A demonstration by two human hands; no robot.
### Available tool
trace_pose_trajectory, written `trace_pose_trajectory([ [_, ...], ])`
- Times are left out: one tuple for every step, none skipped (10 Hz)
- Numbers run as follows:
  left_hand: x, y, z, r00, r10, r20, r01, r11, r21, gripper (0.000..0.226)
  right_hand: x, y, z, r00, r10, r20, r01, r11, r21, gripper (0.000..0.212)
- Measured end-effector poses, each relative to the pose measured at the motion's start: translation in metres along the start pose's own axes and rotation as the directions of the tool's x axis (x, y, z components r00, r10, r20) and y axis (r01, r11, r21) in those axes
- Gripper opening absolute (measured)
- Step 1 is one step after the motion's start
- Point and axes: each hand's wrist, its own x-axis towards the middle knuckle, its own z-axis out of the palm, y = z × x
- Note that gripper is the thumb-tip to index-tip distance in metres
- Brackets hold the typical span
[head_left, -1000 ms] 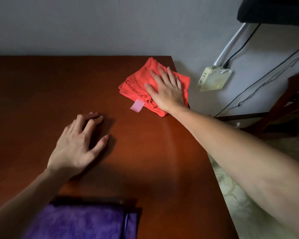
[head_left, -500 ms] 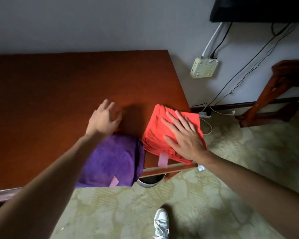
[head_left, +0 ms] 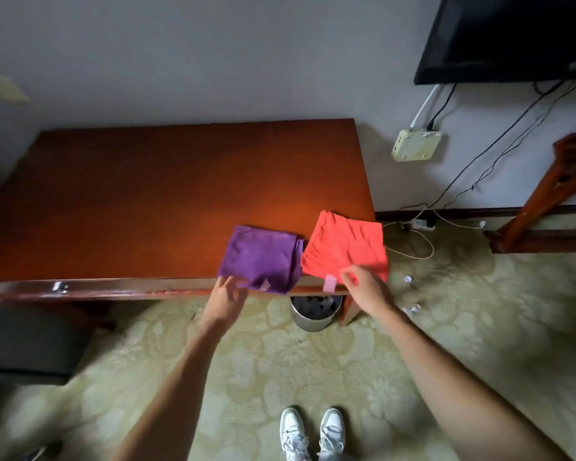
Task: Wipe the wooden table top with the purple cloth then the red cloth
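- Two folded cloths are seen side by side at the near right corner of the wooden table [head_left: 167, 194], in the middle of the frame: one purple cloth [head_left: 260, 257] and one red cloth [head_left: 346, 249], just beside each other, both overhanging the front edge a little.
- A pale tag is noted on the near edge of each cloth.
- The left hand [head_left: 226, 294] is held at the near left corner of the purple cloth, fingers loosely spread; contact with the cloth cannot be confirmed through the blur. Nothing is seen gripped.
- The right hand [head_left: 366, 287] is held at the near edge of the red cloth, fingers loosely bent; whether the edge is touched or pinched cannot be told.
- Progress, as judged: both cloths lie folded and parked, neither pressed to the top. The table shows no streaks or damp marks, so it cannot be said from this frame whether wiping is finished or not begun.
- Count: one table, two cloths, two hands, two white shoes [head_left: 311, 434] at lower centre.
- Also noted: one metal bin [head_left: 315, 311] under the table's right end, one dark screen [head_left: 512, 38] at upper right, one pale box [head_left: 416, 144] on the wall with cables, patterned green carpet [head_left: 313, 367].
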Motion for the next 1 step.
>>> trace_pose_trajectory([
  [-0.0656, -0.0593, 0.0365, 0.962, -0.267, 0.060, 0.274, 0.929, -0.249, 0.014, -0.1099, 0.0663, 0.0170, 0.949, 0.312, -0.047, -0.266, 0.871, 0.413, 0.026],
])
